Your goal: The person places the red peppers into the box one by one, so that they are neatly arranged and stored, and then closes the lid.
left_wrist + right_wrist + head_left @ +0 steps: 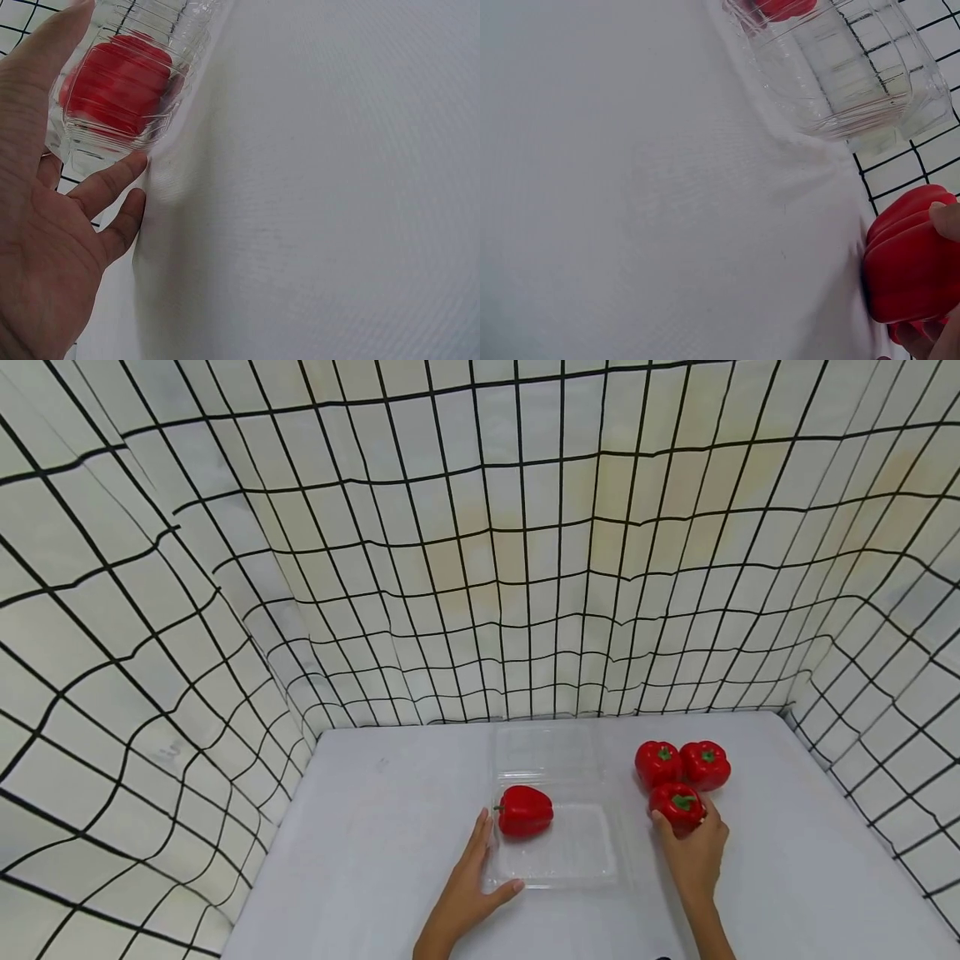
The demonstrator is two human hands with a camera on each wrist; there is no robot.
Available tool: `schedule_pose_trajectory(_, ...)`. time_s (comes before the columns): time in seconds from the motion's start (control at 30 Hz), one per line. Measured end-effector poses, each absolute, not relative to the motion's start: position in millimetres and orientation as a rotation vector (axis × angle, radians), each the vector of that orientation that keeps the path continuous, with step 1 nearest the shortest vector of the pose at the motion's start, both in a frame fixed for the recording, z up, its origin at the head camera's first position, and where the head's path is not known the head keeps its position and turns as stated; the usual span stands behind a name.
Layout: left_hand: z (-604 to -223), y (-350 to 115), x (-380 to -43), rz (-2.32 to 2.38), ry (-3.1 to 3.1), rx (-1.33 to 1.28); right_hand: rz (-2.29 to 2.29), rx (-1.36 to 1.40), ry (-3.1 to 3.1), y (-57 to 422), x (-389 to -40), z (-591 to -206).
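Observation:
A clear plastic clamshell box (577,847) lies opened on the white table, its lid (547,752) folded to the far side. One red bell pepper (525,812) rests on its side in the box's left part. My left hand (468,889) touches the box's left side with fingers extended and thumb spread along the near edge. To the right of the box, my right hand (693,852) grips a red bell pepper (677,806) between thumb and fingers; its green stem faces up. Two more red bell peppers (658,764) (706,765) stand just behind it.
The white table (375,835) extends on both sides of the box. Pale walls covered by black netting (525,568) rise behind the table and at its left and right.

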State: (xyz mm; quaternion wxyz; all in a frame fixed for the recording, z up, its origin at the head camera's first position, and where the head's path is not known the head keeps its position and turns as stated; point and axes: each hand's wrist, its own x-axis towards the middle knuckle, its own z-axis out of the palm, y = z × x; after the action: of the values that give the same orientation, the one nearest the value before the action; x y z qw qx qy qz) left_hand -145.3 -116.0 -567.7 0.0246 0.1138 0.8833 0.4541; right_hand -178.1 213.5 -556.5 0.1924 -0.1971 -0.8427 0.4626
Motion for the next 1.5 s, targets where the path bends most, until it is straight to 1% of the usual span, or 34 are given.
schedule_pose_trajectory(0.33, -569, -115, -142, 1.407, 2.712, 0.357, 1.325, -0.666, -2.335, 211, -176, -560)
schedule_pose_trajectory(0.83, -570, -115, -145, 1.398, 2.722, 0.351, 1.511, -0.752, -2.125, 207, -173, -565)
schedule_pose_trajectory(1.17, -568, -114, -145, 1.396, 2.739, 0.354, 1.546, -0.711, -2.067, 205, -171, -557)
schedule_pose_trajectory(1.5, -566, -115, -145, 1.394, 2.716, 0.335, 1.629, -0.593, -1.959, 202, -174, -548)
